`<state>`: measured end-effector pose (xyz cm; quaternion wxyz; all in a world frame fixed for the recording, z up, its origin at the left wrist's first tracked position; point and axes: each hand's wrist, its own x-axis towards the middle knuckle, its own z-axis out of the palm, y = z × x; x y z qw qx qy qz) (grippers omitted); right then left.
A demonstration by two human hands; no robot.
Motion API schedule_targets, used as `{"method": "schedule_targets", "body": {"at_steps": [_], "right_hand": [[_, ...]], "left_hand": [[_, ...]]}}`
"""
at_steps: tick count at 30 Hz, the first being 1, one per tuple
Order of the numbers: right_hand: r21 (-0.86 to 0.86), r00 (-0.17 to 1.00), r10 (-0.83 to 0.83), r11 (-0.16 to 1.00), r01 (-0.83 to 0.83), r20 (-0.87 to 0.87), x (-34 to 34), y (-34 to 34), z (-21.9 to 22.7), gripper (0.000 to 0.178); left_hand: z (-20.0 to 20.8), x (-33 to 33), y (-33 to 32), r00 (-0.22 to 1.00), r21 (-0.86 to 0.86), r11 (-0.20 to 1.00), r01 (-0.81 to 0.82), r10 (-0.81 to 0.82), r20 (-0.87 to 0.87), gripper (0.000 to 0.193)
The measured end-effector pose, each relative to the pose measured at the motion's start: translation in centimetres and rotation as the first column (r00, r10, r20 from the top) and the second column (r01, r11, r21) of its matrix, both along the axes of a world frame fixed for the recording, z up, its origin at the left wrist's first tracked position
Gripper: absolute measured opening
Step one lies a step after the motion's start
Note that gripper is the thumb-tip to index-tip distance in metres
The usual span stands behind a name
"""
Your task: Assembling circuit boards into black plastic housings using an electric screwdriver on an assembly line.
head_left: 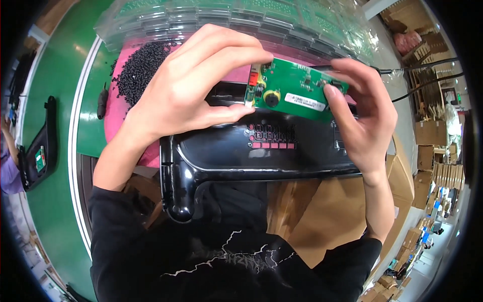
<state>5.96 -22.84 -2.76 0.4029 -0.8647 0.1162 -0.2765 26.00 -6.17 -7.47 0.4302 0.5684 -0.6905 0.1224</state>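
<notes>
Between my two hands hangs a green circuit board, tilted, with a white label and a small round black part on its face. My left hand pinches its left end, thumb below and fingers above, beside a red component. At the other end, my right hand grips the board with thumb and fingers. Just under the board lies a glossy black plastic housing, its slotted openings showing pink through them. The board partly covers the housing's far side.
A heap of small black screws or pellets lies on the pink mat beside a dark screwdriver. Clear trays of green boards stand behind. An open cardboard box is below right. Another black housing rests near a person at far left.
</notes>
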Motion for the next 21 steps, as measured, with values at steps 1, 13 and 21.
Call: {"method": "schedule_targets", "body": {"at_steps": [1, 13, 21], "right_hand": [[-0.058, 0.999, -0.026, 0.998, 0.024, -0.040, -1.1, -0.1, 0.3, 0.025], [-0.013, 0.893, 0.205, 0.973, -0.229, -0.401, -7.1, 0.6, -1.5, 0.063], [-0.128, 0.942, 0.186, 0.965, -0.229, -0.279, -5.9, -2.5, -5.6, 0.052]], "left_hand": [[0.3, 0.0, 0.1, 0.998, -0.009, 0.999, 0.053, -0.053, 0.036, 0.058], [0.1, -1.2, 1.4, 0.943, 0.438, 0.837, 0.329, -0.315, -0.106, 0.052], [-1.4, -2.0, 0.5, 0.990, 0.574, 0.808, 0.135, -0.134, -0.044, 0.052]]}}
